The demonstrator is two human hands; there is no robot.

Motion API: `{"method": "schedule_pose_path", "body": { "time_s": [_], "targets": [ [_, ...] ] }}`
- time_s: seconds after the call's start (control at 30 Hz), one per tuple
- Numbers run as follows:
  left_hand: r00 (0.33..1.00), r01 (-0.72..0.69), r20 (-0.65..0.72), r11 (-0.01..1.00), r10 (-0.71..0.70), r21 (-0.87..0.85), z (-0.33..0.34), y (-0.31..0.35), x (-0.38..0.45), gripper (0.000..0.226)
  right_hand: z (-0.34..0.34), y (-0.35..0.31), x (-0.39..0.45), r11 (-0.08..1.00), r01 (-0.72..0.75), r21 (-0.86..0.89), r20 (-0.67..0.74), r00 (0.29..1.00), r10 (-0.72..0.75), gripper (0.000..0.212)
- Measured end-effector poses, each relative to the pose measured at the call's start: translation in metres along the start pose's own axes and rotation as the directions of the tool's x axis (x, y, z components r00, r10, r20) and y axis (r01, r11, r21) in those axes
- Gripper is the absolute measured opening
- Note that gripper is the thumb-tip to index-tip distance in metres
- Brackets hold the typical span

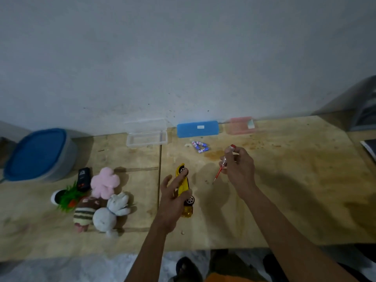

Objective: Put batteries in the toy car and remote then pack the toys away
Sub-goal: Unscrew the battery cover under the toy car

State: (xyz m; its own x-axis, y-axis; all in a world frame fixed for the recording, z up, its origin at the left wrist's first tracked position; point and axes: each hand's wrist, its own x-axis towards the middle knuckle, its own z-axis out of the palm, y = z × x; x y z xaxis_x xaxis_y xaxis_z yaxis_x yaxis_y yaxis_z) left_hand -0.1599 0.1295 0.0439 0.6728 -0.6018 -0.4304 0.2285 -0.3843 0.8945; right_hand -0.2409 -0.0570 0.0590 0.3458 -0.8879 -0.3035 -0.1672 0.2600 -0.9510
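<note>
The yellow toy car lies on its side on the wooden table, wheels facing right. My left hand holds it from the left, fingers curled round its body. My right hand grips a red screwdriver just right of the car, tip pointing down above the table. Several blue and white batteries lie in a loose heap behind the car. The black remote lies at the left beside the soft toys.
A pink plush, a grey plush, a striped plush and a green toy cluster at the left. A blue-lidded tub stands far left. Clear, blue and pink boxes line the wall.
</note>
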Motion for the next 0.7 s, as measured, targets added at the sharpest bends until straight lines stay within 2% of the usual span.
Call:
{"method": "schedule_pose_path", "body": {
  "time_s": [0.13, 0.27, 0.33, 0.47, 0.7],
  "targets": [
    [0.997, -0.080, -0.005, 0.978, 0.081, -0.192, -0.007, 0.010, -0.017, 0.054, 0.005, -0.018, -0.016, 0.999, 0.050, -0.018, 0.021, 0.999, -0.049, 0.021],
    [0.986, -0.154, 0.024, 0.965, 0.162, -0.211, -0.016, 0.014, -0.034, 0.083, 0.012, -0.034, -0.040, 0.992, 0.115, -0.059, 0.027, 0.993, -0.113, 0.025],
    [0.982, -0.167, 0.047, 0.952, 0.185, -0.258, -0.025, 0.011, -0.040, 0.088, 0.017, -0.042, -0.054, 0.990, 0.133, -0.040, 0.031, 0.991, -0.131, 0.025],
    [0.972, -0.204, 0.028, 0.899, 0.233, -0.387, -0.050, 0.011, -0.056, 0.079, 0.028, -0.063, -0.090, 0.982, 0.185, 0.048, 0.042, 0.982, -0.187, 0.016],
    [0.979, -0.170, 0.035, 0.897, 0.202, -0.408, -0.085, 0.003, -0.085, 0.069, 0.054, -0.086, -0.154, 0.977, 0.192, 0.093, 0.107, 0.974, -0.201, 0.017]
  ]
}}
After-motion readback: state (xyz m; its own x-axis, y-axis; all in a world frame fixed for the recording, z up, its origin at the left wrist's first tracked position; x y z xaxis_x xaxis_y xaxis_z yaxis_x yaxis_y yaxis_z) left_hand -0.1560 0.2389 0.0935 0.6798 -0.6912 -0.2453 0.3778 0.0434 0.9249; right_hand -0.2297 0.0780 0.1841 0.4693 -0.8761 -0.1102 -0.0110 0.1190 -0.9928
